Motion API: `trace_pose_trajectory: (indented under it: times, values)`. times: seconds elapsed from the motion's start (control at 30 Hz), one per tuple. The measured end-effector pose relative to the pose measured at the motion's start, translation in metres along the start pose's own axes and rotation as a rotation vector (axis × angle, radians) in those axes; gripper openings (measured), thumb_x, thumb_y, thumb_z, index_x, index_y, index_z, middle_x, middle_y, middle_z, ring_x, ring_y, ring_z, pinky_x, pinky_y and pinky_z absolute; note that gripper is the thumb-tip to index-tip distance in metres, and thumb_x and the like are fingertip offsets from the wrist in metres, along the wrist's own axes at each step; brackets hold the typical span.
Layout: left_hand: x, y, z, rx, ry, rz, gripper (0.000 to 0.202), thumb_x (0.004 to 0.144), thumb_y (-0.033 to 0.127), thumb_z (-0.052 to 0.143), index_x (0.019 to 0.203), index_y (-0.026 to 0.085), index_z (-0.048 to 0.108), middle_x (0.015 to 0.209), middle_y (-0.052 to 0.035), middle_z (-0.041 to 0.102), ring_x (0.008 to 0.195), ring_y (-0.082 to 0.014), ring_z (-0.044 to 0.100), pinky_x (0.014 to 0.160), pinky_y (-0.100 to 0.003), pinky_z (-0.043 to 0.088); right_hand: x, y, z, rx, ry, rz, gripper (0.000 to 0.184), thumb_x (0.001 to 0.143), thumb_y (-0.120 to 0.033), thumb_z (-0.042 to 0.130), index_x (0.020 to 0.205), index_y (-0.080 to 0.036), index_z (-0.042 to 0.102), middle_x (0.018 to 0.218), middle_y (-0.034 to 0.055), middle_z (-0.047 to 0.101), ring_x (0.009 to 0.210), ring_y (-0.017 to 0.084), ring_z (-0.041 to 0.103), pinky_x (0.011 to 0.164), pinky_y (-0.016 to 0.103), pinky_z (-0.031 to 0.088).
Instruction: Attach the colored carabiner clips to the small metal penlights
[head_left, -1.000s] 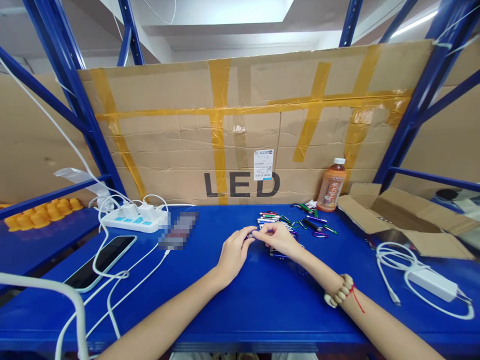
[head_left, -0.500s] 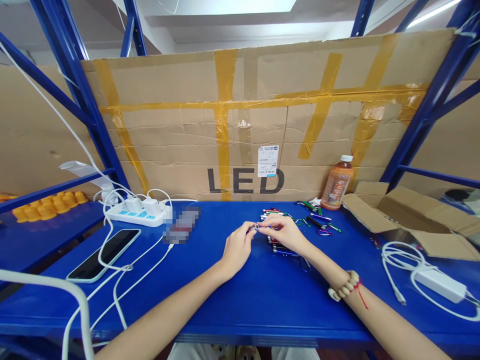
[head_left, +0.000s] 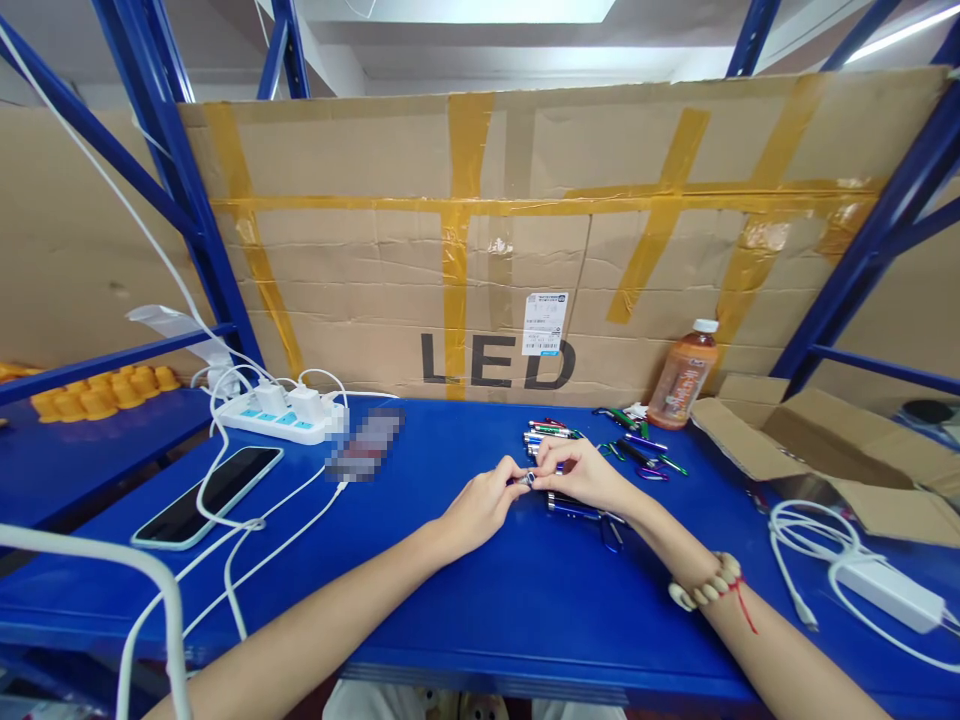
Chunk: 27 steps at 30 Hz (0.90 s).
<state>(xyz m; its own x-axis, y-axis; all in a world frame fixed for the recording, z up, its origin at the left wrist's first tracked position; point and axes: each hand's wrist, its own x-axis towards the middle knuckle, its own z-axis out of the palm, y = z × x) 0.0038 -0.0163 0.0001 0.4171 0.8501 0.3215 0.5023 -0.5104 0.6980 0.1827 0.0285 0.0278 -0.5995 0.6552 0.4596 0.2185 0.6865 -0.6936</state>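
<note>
Between the fingertips of both hands is a small silver cylindrical part point(head_left: 529, 479) with a dark end; most of it is hidden by the fingers. My left hand point(head_left: 480, 515) pinches it from the left, and my right hand point(head_left: 586, 476) grips it from the right. Behind and partly under my right hand lie slim metal penlights point(head_left: 571, 507) in blue, silver, green and other colours. A dark carabiner clip point(head_left: 611, 535) is beside my right wrist. More coloured penlights and clips point(head_left: 641, 450) lie loose farther right.
A juice bottle point(head_left: 683, 375) stands by the cardboard backboard point(head_left: 360, 270). An open carton point(head_left: 885, 505) and a white charger with coiled cable point(head_left: 889, 592) are at right. A phone point(head_left: 206, 497), a power strip point(head_left: 281, 420) and loose white cables occupy the left of the blue table point(head_left: 450, 620).
Both hands have shifted slightly right and nearer with the small silver part, whose dark end now faces the camera more. The camera view has turned a little.
</note>
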Motion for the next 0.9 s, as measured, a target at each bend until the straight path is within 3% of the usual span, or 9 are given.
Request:
trace_pose_trajectory:
  times: [0.17,0.4,0.63,0.9]
  values:
    - [-0.001,0.002,-0.001,0.028,-0.047,0.019,0.009,0.088,0.026,0.033,0.083,0.020,0.037,0.099,-0.0058,0.061,0.085,-0.0184,0.060,0.068,-0.026,0.043,-0.001,0.003,0.002,-0.012,-0.015,-0.003,0.034,0.066,-0.041,0.068,0.051,-0.013,0.057,0.061,0.0022,0.049,0.057,0.010,0.045,0.052,0.023,0.035]
    - [0.000,0.001,0.001,0.086,0.016,0.070,0.009,0.088,0.022,0.035,0.079,0.020,0.037,0.097,-0.0063,0.062,0.096,-0.0183,0.058,0.075,-0.026,0.044,-0.002,0.002,0.006,-0.006,0.000,0.058,0.037,0.064,-0.044,0.067,0.050,-0.013,0.054,0.059,0.0021,0.050,0.055,0.009,0.045,0.052,0.023,0.036]
    - [0.002,-0.007,0.004,0.163,0.126,0.073,0.010,0.087,0.023,0.039,0.078,0.019,0.040,0.093,-0.0058,0.062,0.096,-0.0181,0.058,0.078,-0.028,0.045,-0.001,0.005,0.013,0.129,0.041,0.318,0.041,0.053,-0.049,0.072,0.051,-0.012,0.055,0.053,0.0000,0.050,0.047,0.006,0.041,0.043,0.020,0.031]
    - [0.002,0.001,0.003,0.128,0.099,0.023,0.007,0.089,0.024,0.038,0.087,0.019,0.041,0.105,-0.0063,0.060,0.097,-0.0168,0.057,0.082,-0.028,0.043,0.001,-0.001,0.009,0.202,0.015,0.498,0.041,0.050,-0.049,0.073,0.058,-0.011,0.059,0.046,-0.0013,0.050,0.041,0.005,0.041,0.039,0.018,0.032]
